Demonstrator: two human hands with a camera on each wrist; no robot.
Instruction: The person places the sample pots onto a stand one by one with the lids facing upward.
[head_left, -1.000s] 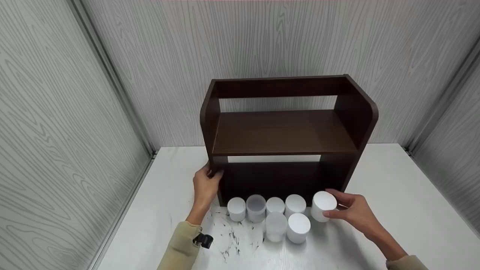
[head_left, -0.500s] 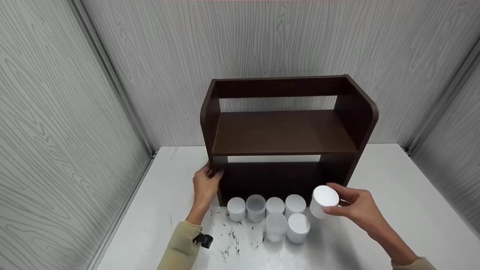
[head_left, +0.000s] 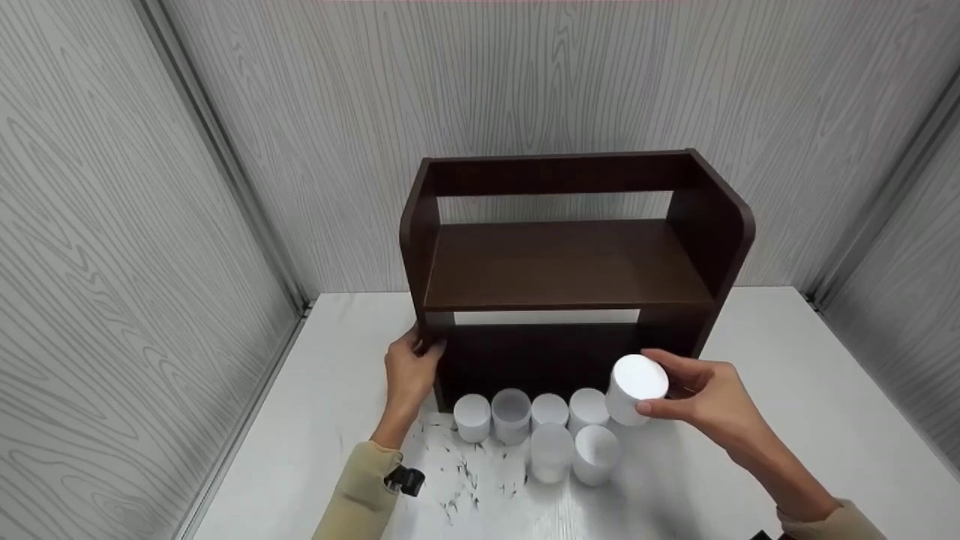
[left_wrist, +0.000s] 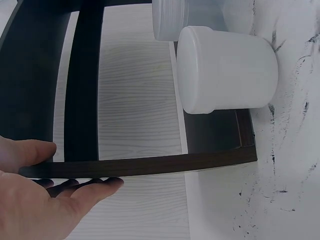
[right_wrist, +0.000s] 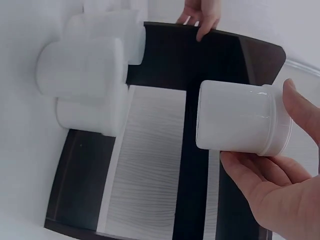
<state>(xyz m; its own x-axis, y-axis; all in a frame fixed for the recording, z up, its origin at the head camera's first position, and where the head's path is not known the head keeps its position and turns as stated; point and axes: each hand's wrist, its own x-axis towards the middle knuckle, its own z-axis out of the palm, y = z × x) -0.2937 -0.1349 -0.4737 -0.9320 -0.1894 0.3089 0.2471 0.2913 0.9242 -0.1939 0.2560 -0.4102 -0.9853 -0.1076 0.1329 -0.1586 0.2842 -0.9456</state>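
My right hand [head_left: 716,401] holds a white lidded jar [head_left: 631,397] between thumb and fingers, in front of the shelf's lower right. In the right wrist view, the thumb lies at the lid end of this jar [right_wrist: 232,117], with the fingers underneath. My left hand [head_left: 409,371] grips the left side panel of the dark brown two-tier shelf [head_left: 570,262]. In the left wrist view, the thumb is on the panel's inner side and the fingers [left_wrist: 95,195] on its outer side. Several white and frosted jars stand at the shelf's front, including a frosted one [head_left: 551,454].
The shelf stands on a white table [head_left: 345,337] with dark scuff marks [head_left: 465,480] near the front left. Grey wood-grain panels [head_left: 555,75] enclose the back and sides. A white jar [head_left: 596,457] stands front right of the row, below the raised jar.
My right hand has raised the white jar off the table and shifted it slightly left at the end. The left hand and the shelf have stayed in place.
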